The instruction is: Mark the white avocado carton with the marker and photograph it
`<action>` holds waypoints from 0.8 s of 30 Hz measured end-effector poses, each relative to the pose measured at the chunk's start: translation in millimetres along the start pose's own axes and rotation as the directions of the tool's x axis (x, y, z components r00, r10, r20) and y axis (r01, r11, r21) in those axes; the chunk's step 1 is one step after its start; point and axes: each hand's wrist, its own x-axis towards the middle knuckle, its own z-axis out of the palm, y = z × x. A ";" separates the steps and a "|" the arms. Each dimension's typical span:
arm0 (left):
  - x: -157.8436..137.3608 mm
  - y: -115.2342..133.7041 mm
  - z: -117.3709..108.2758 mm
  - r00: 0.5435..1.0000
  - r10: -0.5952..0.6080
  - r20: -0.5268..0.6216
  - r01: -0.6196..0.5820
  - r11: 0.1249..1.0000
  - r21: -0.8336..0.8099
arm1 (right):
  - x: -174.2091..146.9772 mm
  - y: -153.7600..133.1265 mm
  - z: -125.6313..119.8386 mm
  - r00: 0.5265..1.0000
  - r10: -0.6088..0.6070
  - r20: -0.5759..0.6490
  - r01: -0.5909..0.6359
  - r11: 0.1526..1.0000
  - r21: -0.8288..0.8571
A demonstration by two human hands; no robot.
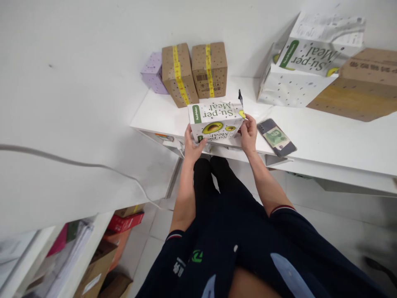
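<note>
A white Su-per Meal box with avocado pictures and a green label is between my hands at the desk's front edge. My left hand grips its lower left corner, the thumb along the bottom edge. At the right end, my right hand is closed against the box's side, its fingers bent. A thin black object sticks up by the box's far right corner; I cannot make out its kind. To the right of my right hand lies a phone with a green banknote in its case.
Two brown cartons with yellow tape and a purple box stand behind on the white desk. Back right are stacked Su-per Meal boxes and a larger brown carton. A white cable hangs at left above shelves.
</note>
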 end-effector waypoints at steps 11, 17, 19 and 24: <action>-8.4 32.9 7.3 0.930 -0.353 -0.105 0.308 0.901 -0.305 | 2.0 6.4 -0.8 0.996 -0.032 -0.080 0.044 0.989 0.142; -14.0 37.2 6.3 0.861 -0.507 0.039 0.467 0.760 -0.451 | 1.5 7.1 1.2 0.996 -0.066 -0.068 0.074 0.989 0.126; -15.8 36.2 6.5 0.847 -0.526 0.078 0.490 0.716 -0.497 | 1.0 7.7 1.7 0.996 -0.062 -0.058 0.068 0.992 0.108; -17.0 36.8 8.4 0.841 -0.533 0.096 0.486 0.665 -0.567 | 0.5 9.3 3.1 0.997 -0.051 -0.052 0.055 0.996 0.074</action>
